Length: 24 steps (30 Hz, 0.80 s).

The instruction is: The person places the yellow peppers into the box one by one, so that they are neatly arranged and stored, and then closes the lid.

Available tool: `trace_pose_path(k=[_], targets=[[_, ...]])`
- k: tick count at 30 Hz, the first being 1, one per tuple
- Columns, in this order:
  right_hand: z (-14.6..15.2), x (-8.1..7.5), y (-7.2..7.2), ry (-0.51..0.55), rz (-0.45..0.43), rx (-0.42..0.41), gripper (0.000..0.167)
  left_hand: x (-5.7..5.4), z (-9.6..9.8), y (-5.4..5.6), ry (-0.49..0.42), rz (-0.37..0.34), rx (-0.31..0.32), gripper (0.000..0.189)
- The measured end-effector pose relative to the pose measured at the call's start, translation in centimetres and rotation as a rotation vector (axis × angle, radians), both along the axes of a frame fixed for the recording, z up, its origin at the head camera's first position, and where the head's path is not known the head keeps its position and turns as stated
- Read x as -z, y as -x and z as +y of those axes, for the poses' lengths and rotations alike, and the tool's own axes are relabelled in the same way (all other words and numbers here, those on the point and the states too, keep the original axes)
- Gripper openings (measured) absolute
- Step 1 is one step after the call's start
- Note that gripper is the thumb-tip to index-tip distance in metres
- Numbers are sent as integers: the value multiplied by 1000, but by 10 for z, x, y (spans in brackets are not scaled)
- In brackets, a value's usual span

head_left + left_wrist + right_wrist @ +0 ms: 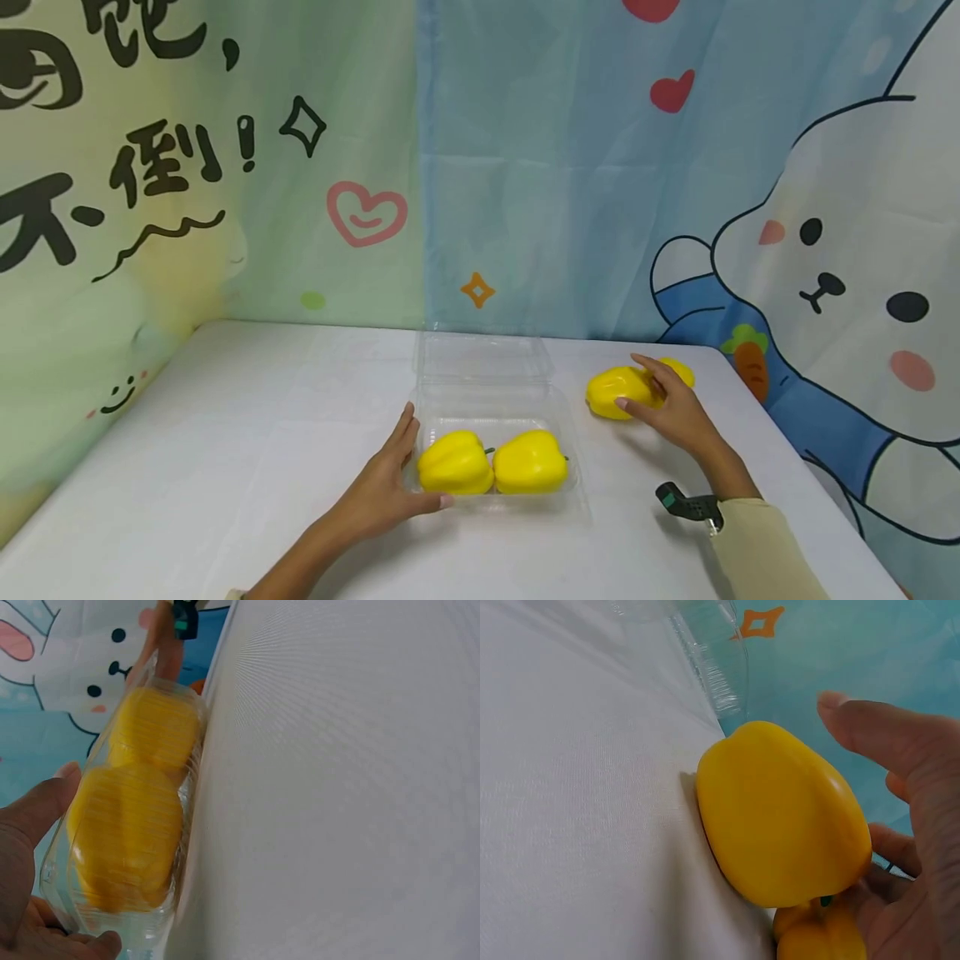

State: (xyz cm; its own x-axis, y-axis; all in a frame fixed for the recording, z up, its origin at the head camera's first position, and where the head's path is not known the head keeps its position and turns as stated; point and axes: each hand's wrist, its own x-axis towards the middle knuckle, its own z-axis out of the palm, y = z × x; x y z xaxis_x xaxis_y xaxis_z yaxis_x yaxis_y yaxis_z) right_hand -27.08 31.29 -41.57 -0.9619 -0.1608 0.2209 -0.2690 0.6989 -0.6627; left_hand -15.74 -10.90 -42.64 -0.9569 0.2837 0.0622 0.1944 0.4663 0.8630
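A clear plastic clamshell box (pixel 573 479), its lid (pixel 483 358) folded back, holds two yellow bell peppers, a left one (pixel 455 463) and a right one (pixel 531 462). My left hand (pixel 382 485) holds the box's left end, thumb along the front edge and fingers at the left side. To the right of the box, my right hand (pixel 681 410) reaches over another yellow bell pepper (pixel 617 392), thumb and fingers spread. In the right wrist view the thumb stands off this pepper (pixel 780 817). Behind the hand a further yellow pepper (pixel 681 372) is partly hidden.
A white-covered table (pixel 225 467) carries everything. At its back edge hangs a printed cloth (pixel 525 208) with a cartoon rabbit on the right. A dark device (pixel 686 504) is strapped to my right wrist, low above the table.
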Motion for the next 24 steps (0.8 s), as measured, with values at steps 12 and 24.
trace_pose_path(k=[12,24], targets=[[-4,-6,1,-101,-82,-15,83,-1,3,-1,-13,8,-8,116],[-8,-12,-2,-184,-69,-63,67,0,1,-1,-30,6,-8,116]])
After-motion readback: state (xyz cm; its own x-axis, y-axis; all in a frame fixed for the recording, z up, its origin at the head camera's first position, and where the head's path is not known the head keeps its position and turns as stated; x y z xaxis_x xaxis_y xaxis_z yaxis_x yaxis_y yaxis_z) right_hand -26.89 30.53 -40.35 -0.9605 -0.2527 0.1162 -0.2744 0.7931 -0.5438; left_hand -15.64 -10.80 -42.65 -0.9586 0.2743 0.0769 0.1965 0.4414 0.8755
